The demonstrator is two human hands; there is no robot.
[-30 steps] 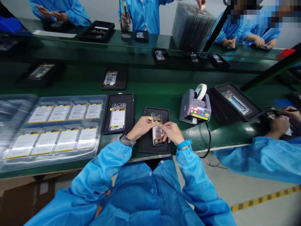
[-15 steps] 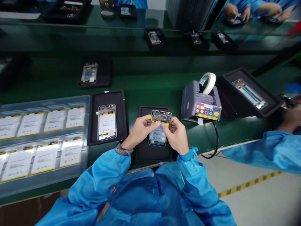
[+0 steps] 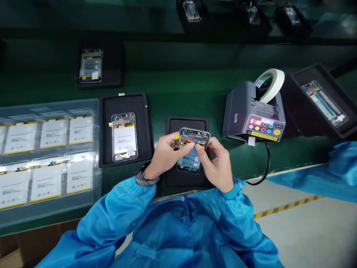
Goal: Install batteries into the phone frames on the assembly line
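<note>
An open phone body point(image 3: 193, 149), with its circuit parts and battery showing, is held up between both hands above a black tray point(image 3: 186, 124). My left hand point(image 3: 163, 154) grips its left edge with curled fingers. My right hand point(image 3: 217, 162) grips the right edge, its thumb pressing on the phone's middle. Both sleeves are blue.
A second phone body point(image 3: 124, 136) lies in a black tray point(image 3: 126, 102) to the left. Clear trays of white batteries point(image 3: 48, 152) fill the far left. A grey tape dispenser point(image 3: 255, 113) stands to the right, then another tray point(image 3: 320, 96). A co-worker's blue sleeve point(image 3: 329, 175) is at the right edge.
The phone body has been lifted off its black tray and tilted up in both hands. The view has dropped lower and closer, and the co-workers across the belt have left it.
</note>
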